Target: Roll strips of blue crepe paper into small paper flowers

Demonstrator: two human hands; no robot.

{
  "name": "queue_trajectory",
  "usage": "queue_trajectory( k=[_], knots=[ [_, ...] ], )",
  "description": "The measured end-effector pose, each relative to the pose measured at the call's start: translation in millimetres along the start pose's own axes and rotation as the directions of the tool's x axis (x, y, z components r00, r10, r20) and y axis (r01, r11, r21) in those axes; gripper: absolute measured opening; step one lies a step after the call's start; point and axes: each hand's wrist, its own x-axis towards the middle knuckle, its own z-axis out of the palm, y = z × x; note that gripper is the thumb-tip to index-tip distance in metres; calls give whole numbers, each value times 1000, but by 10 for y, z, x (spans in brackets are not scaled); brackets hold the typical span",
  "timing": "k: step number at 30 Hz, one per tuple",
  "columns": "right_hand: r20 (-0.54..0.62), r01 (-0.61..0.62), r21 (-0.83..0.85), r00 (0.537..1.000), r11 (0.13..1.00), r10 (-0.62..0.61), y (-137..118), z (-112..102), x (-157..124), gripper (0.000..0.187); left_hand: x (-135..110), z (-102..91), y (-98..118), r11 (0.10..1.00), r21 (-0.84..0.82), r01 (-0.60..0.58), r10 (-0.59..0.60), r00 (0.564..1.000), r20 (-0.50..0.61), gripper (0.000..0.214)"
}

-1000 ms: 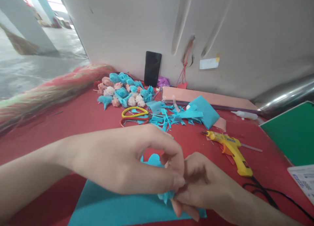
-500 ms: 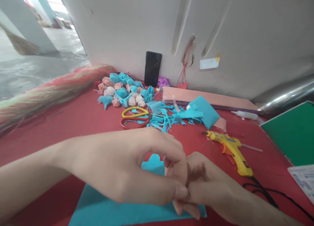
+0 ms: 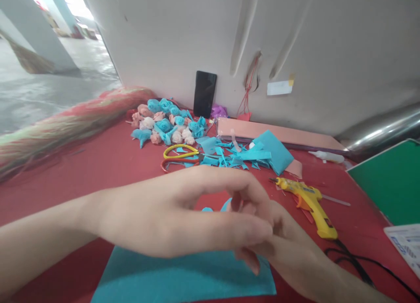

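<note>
My left hand [image 3: 193, 215] reaches across from the left, its thumb and bent fingers closing in a pinch against the fingers of my right hand [image 3: 288, 250]. The right hand's fingers are curled and partly hidden behind the left. Whatever sits between the fingertips is covered. A bit of blue paper [image 3: 226, 204] peeks out by the left fingers, and a second rounded blue edge [image 3: 207, 209] shows beyond the left hand. Below both hands a blue sheet [image 3: 183, 279] lies flat on the red tabletop [image 3: 98, 174].
Behind the hands lie scissors [image 3: 180, 152], blue scraps [image 3: 226, 158] and a heap of paper flowers [image 3: 166, 123]. To the right is a yellow glue gun [image 3: 308, 202] with a black cord. A phone [image 3: 204, 94] leans on the wall near a pink strip [image 3: 278, 134].
My left hand has shifted right and slightly up, covering more of the right hand. The right hand's fingers have risen a little. Less blue paper shows between the hands.
</note>
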Motion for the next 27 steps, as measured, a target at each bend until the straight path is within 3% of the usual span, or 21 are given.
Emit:
queue_trajectory(
  k=[2, 5, 8, 11, 14, 20, 27],
  knots=[
    [-92, 181, -270, 973, 946, -212, -33, 15, -16, 44, -4, -1, -2, 996, -22, -81, 80, 996, -39, 27],
    [-104, 373, -558, 855, 742, -508, -58, 25, -21, 42, -22, 6, -43, 955, 151, -257, 270, 960, -72, 28],
    [-56, 454, -666, 760, 591, -647, -59, 25, -3, 40, -23, 18, -104, 781, 462, -420, 503, 861, -69, 20],
    [-19, 482, -710, 716, 514, -698, -59, 16, 6, 37, 2, 22, -139, 506, 705, -497, 685, 728, 21, 20],
    [8, 514, -703, 696, 491, -718, -65, 1, -2, 30, 38, 22, -136, 381, 771, -511, 745, 663, 71, 18],
    [11, 530, -705, 673, 472, -739, -58, -20, 3, 28, 73, 12, -138, 367, 743, -560, 771, 630, 94, 16],
    [18, 512, -728, 680, 456, -733, -46, -19, -8, 28, 77, 9, -141, 384, 694, -609, 785, 611, 102, 17]
  ],
)
